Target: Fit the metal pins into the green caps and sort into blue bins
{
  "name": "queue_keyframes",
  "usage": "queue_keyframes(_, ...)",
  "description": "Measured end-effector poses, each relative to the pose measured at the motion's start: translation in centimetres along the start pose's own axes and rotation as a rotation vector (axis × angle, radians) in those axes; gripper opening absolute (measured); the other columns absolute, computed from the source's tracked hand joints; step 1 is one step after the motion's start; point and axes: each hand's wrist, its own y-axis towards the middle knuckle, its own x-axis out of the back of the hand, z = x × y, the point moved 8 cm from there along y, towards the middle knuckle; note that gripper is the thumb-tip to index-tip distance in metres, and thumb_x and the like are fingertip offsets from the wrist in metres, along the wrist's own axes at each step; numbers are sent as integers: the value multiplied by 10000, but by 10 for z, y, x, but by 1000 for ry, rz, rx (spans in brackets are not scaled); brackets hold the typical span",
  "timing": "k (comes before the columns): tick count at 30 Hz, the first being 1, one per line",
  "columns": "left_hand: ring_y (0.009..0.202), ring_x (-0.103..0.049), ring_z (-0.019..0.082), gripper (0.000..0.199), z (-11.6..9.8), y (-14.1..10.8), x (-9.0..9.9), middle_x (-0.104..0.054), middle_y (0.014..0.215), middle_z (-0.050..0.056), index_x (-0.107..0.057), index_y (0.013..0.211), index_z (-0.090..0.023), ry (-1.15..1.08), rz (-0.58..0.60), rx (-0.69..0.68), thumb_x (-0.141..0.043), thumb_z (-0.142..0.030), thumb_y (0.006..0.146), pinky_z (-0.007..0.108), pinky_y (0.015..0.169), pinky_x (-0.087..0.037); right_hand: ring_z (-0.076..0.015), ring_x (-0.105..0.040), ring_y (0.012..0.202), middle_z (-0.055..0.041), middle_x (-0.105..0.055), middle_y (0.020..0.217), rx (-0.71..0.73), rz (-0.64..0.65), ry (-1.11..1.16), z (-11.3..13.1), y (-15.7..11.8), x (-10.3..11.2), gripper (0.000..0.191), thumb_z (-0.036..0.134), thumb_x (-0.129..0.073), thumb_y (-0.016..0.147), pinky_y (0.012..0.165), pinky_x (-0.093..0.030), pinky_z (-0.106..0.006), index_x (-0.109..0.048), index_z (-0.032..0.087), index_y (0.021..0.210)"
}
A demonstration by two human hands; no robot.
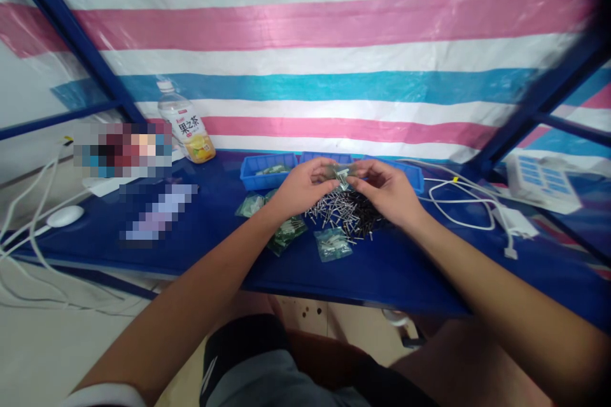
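Observation:
Between my two hands is a small clear plastic bag with light metal pieces in it. The fingers of my left hand pinch its left side, and my right hand pinches its right side. Just below them lies a loose pile of silver and black rivet-like pins. Nearer the table's front edge is a filled bag, flat on the surface. More filled bags lie left of the pile, partly behind my left forearm. Another bag is farther left.
Blue bins stand in a row behind my hands; the left one holds bags. On the blue table are a drink bottle, white cables, a power strip and a white oval object.

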Motion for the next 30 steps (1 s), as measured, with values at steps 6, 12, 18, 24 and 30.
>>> queue_keyframes(6,1246,-706,248,87,-7,1,10,-775,1279,89,-758,998,-233,57,-41,-36,-718,-237,922,453,1120,-561,-256,-717,1061,-51,-774,1092,77,-8,-101,13,-1,4,52,320,-792,896,1018,-575,-513,-813,293,937)
queue_keyframes(12,1168,-730,242,206,-6,0,14,-801,1240,63,-820,1051,-261,121,-63,17,-661,-214,930,460,1072,-579,-301,-640,1296,-63,-710,1267,149,-44,-202,15,-1,11,134,236,-734,897,1080,-541,-539,-836,321,915)
queue_keyframes(18,1210,-706,248,228,-18,-2,17,-751,1344,102,-765,1146,-226,144,-133,-45,-705,-306,942,422,1068,-575,-269,-671,1238,-73,-725,1263,140,-23,-253,12,0,7,183,250,-651,971,1053,-547,-491,-816,289,1040)
queue_keyframes(24,1058,-718,241,158,-26,-7,62,-787,1126,74,-684,1092,-248,574,-355,-96,-695,-252,934,416,965,-560,-279,-721,1029,-81,-775,1121,175,113,-524,21,-7,-7,195,321,-636,1011,848,-593,-451,-768,269,1144)
queue_keyframes(30,1136,-678,271,294,-26,-11,102,-767,1167,83,-740,1120,-252,924,-402,-89,-571,-146,904,455,1073,-504,-320,-689,1086,-91,-778,1141,276,314,-704,12,-12,-25,238,402,-719,979,995,-543,-539,-778,265,1164)
